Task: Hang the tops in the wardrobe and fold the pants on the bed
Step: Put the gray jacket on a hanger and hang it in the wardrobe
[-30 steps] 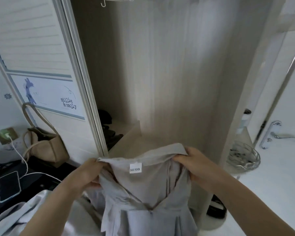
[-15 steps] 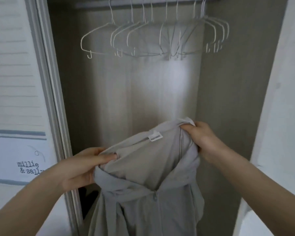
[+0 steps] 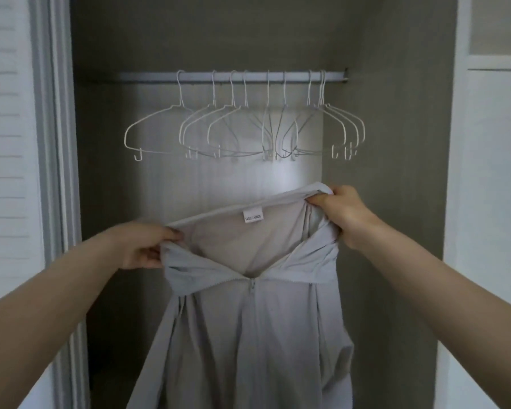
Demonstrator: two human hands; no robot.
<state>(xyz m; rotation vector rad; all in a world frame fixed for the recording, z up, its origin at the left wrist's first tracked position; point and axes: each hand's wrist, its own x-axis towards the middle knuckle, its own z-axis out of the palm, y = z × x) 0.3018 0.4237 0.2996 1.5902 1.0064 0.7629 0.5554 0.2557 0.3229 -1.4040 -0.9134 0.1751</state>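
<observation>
Head view is showing the open wardrobe (image 3: 396,172) filling the middle of the frame, its dark inner walls running from top to bottom, with a white slatted door (image 3: 9,143) standing along the left edge and a white panel (image 3: 490,202) along the right edge. A grey zip-up top (image 3: 248,335) is hanging in the lower centre of the frame, in front of the wardrobe opening and below the hangers, its zip closed up to the neck and its body falling out of the bottom edge. A pale rail (image 3: 233,76) is crossing the upper centre of the wardrobe, and a row of white wire hangers (image 3: 242,128) is hanging from it, bare and bunched together. The left hand (image 3: 143,246) is gripping the left side of the top's neck opening at centre left, fingers curled round the fabric. The right hand (image 3: 341,212) is pinching the right side of the collar at centre right, held a little higher in the frame than the left. Between the hands the collar is being stretched open, and a small white label (image 3: 253,215) is showing inside the back of the neck; its print is too small to read.
</observation>
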